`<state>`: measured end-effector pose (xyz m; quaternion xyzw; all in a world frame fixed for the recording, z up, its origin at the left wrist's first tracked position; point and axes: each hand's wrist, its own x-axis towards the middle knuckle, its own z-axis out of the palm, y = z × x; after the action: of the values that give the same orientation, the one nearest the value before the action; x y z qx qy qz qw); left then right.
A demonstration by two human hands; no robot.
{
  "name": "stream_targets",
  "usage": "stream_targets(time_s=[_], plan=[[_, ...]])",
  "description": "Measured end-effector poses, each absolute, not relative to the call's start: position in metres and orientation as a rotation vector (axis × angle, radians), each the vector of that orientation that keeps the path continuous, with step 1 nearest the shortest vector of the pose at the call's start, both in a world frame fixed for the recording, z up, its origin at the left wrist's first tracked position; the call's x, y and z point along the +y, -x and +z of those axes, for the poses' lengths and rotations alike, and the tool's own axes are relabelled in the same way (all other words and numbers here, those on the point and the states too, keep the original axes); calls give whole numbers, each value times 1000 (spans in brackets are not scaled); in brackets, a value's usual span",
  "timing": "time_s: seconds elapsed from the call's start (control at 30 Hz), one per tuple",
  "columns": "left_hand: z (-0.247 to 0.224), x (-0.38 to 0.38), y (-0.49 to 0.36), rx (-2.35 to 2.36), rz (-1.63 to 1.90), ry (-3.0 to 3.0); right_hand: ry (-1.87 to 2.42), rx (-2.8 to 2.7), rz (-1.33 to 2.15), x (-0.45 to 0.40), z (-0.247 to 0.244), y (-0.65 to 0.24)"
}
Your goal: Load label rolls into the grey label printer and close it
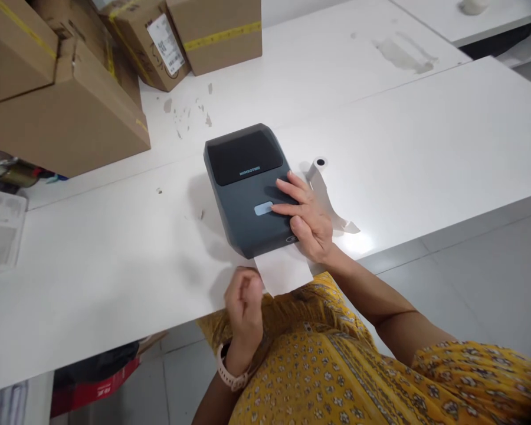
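The yellow patterned clothing [310,372] at the near edge is cut off by the frame. The left hand [243,295], with a pale watch band [228,378] on its wrist, is loosely curled at the desk's [115,254] near edge; it is blurred, and I cannot tell whether its fingers grip anything. Just to its right, white paper [285,271] sticks out from the near end of the dark printer [243,189], its far end hidden inside. The right hand [312,221] lies open over the printer's right side, fingers spread, holding nothing; the index fingertip meets the right end of the pale button [262,208], and the palm hides part of a mark on the near edge. Right of the printer, a paper roll [321,162] trails a strip partly hidden behind that hand. Far left, cardboard boxes [101,112] run out of frame; the shipping label's [165,44] print is illegible.
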<state>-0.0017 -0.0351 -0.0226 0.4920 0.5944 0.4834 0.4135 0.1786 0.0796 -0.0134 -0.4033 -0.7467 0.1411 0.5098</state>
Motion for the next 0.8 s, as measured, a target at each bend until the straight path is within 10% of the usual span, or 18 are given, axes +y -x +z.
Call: stream_targets(time_s=[0.57,0.8], plan=[[-9,-26,-2,1363,1010,-1136,963,-1823,314,80,-15,-180],[39,31,39,1485,1720,-1730,967,-2163,45,81,20,-197]])
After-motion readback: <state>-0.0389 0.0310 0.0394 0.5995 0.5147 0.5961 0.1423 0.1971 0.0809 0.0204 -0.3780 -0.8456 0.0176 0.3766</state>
